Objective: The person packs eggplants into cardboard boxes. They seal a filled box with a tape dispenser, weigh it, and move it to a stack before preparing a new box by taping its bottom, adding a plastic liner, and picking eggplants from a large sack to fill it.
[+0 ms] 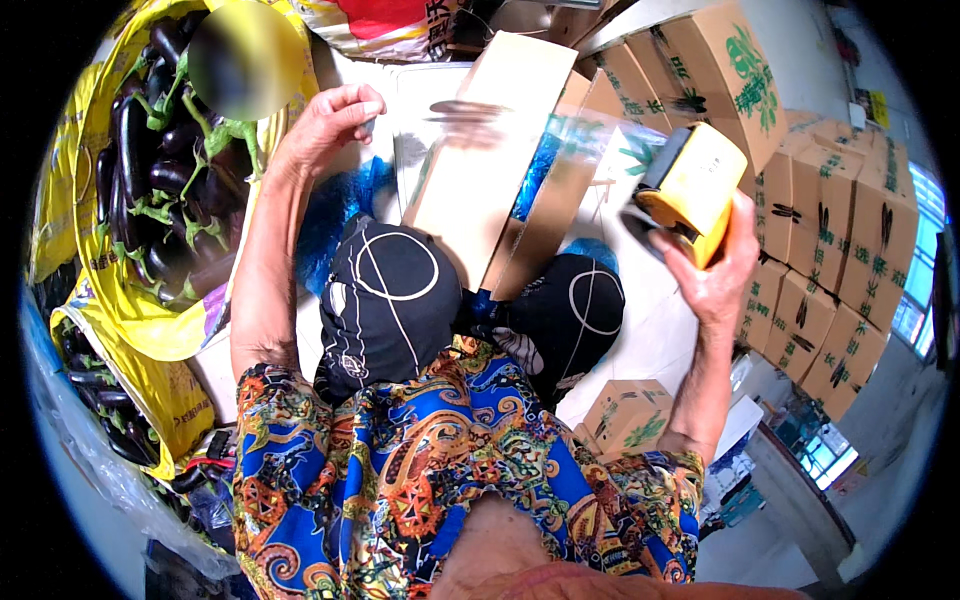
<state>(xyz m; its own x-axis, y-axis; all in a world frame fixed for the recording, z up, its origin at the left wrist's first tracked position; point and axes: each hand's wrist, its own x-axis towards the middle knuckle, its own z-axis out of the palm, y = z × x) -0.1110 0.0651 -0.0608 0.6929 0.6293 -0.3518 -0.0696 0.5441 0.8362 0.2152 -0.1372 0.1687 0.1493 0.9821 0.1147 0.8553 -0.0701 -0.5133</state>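
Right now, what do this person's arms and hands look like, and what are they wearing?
Both hands, the left hand and the right hand, are bare: no gloves, rings or watch show. The forearms are uncovered. Short sleeves of a bright patterned top in blue, orange and yellow end near the elbows.

The person wears a short-sleeved top (440, 470) swirled in blue, orange and yellow, and black trousers (390, 300) with white line patterns.
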